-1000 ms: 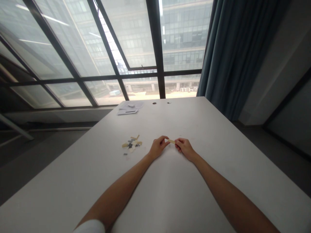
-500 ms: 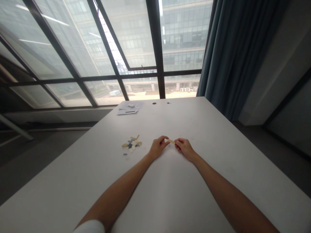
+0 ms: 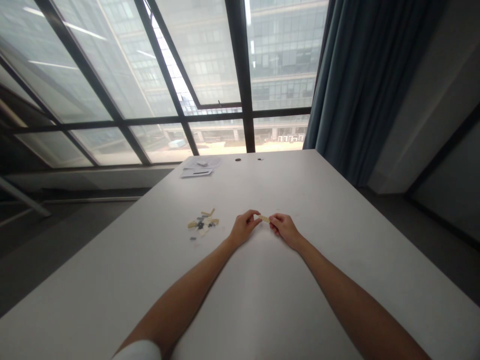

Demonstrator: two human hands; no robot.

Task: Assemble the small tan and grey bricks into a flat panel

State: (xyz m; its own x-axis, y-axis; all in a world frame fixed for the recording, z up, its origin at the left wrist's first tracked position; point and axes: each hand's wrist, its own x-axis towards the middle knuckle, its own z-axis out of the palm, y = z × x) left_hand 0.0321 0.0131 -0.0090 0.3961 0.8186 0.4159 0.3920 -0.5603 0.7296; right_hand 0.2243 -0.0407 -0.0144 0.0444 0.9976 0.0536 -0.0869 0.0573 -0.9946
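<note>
A small, flat tan strip (image 3: 264, 218), much like a toy building-block plate, is held just above the table between my two hands. My left hand (image 3: 244, 226) pinches its left end between thumb and index finger. At the other end, the thumb and curled fingers of my right hand (image 3: 284, 228) grip it. Left of my left hand lies a loose pile of small pieces (image 3: 202, 225) in tan, white, grey and dark grey. One grey piece (image 3: 193, 238) sits apart, nearer to me.
The white table (image 3: 255, 290) stretches away toward the windows. Paper sheets (image 3: 197, 172) with a small white object lie at its far left corner. Two small dark round spots, one of them a disc (image 3: 238, 159), are near the far edge. A blue curtain (image 3: 348, 100) hangs at right.
</note>
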